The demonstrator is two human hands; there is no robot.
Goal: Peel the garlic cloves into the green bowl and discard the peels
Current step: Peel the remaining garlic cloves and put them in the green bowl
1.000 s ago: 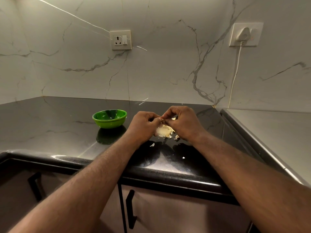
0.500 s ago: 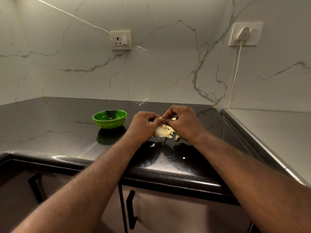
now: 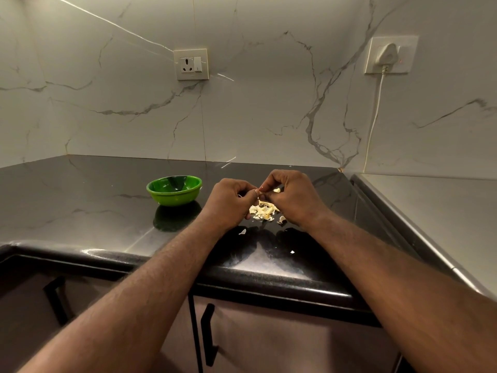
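Pinching a mostly hidden garlic clove (image 3: 258, 191) between curled left hand (image 3: 228, 203) and right hand (image 3: 293, 197), fingertip to fingertip, right above the peel pile (image 3: 262, 211), presumably to drop skins there, near the green bowl (image 3: 174, 190) on the left for easy tossing in.

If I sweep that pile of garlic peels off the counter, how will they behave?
The pile of pale, papery garlic peels looks thin and curled, so probably light and floppy. Stray flakes lie apart on the glossy black counter, so pushing likely scatters some.
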